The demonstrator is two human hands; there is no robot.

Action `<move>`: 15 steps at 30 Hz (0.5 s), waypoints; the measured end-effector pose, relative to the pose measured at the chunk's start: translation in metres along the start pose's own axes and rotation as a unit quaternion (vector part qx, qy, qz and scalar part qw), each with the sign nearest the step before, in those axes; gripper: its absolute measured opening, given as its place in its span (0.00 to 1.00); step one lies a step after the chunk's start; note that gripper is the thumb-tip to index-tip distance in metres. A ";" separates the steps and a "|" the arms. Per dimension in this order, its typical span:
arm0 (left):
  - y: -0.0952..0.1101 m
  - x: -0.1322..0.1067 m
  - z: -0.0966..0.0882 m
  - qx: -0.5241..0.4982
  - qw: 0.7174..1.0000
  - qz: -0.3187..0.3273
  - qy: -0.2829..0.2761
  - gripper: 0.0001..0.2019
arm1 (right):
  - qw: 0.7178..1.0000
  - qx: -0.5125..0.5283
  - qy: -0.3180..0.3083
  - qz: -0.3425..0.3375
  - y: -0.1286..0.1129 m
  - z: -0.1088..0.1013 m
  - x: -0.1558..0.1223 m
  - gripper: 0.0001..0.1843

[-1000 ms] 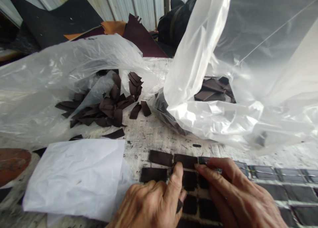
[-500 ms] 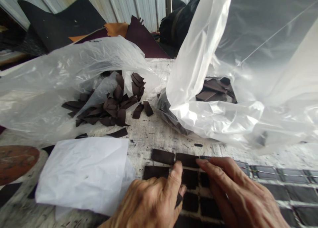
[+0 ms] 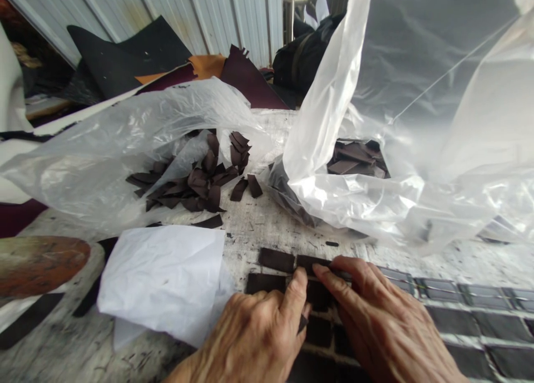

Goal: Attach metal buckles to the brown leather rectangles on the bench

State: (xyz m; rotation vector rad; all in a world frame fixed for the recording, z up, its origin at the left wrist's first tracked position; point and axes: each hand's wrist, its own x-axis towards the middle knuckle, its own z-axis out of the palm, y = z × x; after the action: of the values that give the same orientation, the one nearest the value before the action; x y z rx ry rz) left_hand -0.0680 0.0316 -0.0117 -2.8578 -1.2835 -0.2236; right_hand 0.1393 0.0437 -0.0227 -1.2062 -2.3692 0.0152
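Dark brown leather rectangles (image 3: pixel 276 260) lay in rows on the scarred worktop (image 3: pixel 250 227). From the head view, the left hand (image 3: pixel 246 338) curled narrowly, perhaps around a small leather scrap (image 3: pixel 302 323), its thumb against the rectangles. The right hand (image 3: pixel 386 316) pressed its fingertips (image 3: pixel 334 265) on them, beside loose leather offcuts (image 3: pixel 196 185) on a clear plastic bag (image 3: pixel 104 166).

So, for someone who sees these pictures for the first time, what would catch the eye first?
First, the tall, clear plastic bag rising on the right. Left of it, a heap of dark brown leather strips lies on crumpled clear plastic. At the bottom, the left hand and right hand rest over rows of dark rectangular leather pieces.
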 end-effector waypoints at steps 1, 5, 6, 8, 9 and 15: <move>0.000 -0.001 0.001 0.002 1.000 -0.002 0.003 0.26 | 1.000 -0.002 -0.003 -0.003 0.000 0.000 0.001 0.23; -0.001 -0.002 0.007 0.007 1.000 -0.008 0.021 0.25 | 1.000 -0.011 -0.002 -0.009 0.000 -0.001 0.002 0.22; -0.002 -0.002 0.008 -0.003 1.000 -0.014 0.019 0.24 | 1.000 -0.016 -0.004 -0.008 0.000 -0.001 0.002 0.23; -0.004 0.001 0.007 -0.045 0.998 -0.038 0.005 0.23 | 1.000 -0.023 -0.009 -0.005 -0.001 -0.001 0.001 0.24; -0.006 0.003 0.005 -0.074 0.996 -0.051 0.001 0.22 | 1.000 -0.021 -0.014 -0.001 -0.002 0.000 0.000 0.25; -0.013 0.007 -0.028 -0.309 0.936 -0.165 0.030 0.14 | 0.999 -0.008 -0.031 0.028 0.000 0.008 -0.002 0.24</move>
State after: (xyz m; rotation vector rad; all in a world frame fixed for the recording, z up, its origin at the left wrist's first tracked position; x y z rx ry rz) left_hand -0.0765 0.0436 0.0158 -3.0245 -1.9730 -0.8507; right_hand 0.1368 0.0438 -0.0302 -1.2962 -2.3928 0.0529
